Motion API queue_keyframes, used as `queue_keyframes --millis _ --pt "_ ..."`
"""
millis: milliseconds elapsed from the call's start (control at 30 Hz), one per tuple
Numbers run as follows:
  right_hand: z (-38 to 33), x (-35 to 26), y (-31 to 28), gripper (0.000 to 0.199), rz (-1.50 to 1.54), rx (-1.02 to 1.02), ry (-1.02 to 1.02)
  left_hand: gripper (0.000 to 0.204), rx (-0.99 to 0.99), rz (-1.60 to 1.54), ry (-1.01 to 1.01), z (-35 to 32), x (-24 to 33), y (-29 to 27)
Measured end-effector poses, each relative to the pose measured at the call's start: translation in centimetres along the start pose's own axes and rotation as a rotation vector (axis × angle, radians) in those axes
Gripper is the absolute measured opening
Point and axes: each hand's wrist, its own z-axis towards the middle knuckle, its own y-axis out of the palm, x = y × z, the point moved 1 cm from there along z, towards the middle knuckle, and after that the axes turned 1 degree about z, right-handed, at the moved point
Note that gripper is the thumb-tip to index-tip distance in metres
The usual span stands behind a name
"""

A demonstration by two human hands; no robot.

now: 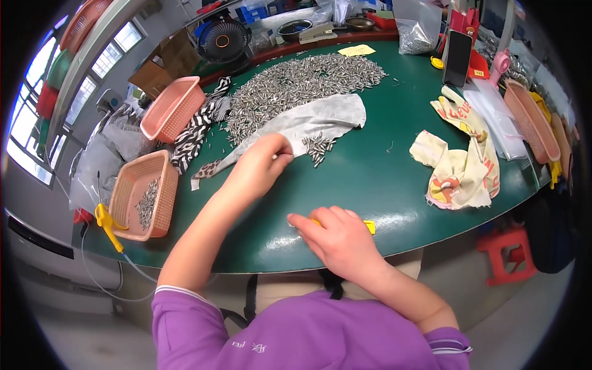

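My left hand reaches across the green table, fingers pinched together at the edge of a grey cloth, beside a small cluster of silver metal pins. Whether it holds a pin I cannot tell. My right hand rests near the table's front edge, closed over a small yellow object that peeks out on its right side. A large heap of the same metal pins lies spread behind the cloth.
A pink basket with some pins sits at the left edge, another pink basket behind it. A yellow patterned cloth, a phone on a red stand, a fan and a bag of pins stand around.
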Motion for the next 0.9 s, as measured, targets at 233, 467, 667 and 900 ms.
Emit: queue_keyframes --millis 233,467,667,900 --pt "0.7 -0.6 -1.1 0.036 0.137 0.184 -0.033 0.025 0.267 -1.015 -0.248 -12.0 3.8 0.5" --pt "0.1 -2.1 -1.3 0.037 0.285 0.094 -0.017 0.014 0.251 -1.190 -0.146 -14.7 4.0 3.0" --pt "0.1 -2.7 -1.1 0.038 0.331 0.044 -0.014 0.010 0.272 -1.151 -0.161 -15.1 3.9 3.2" --pt "0.1 -2.6 -0.7 0.037 0.337 0.041 -0.020 0.011 0.346 -0.925 -0.115 -15.2 4.2 3.6"
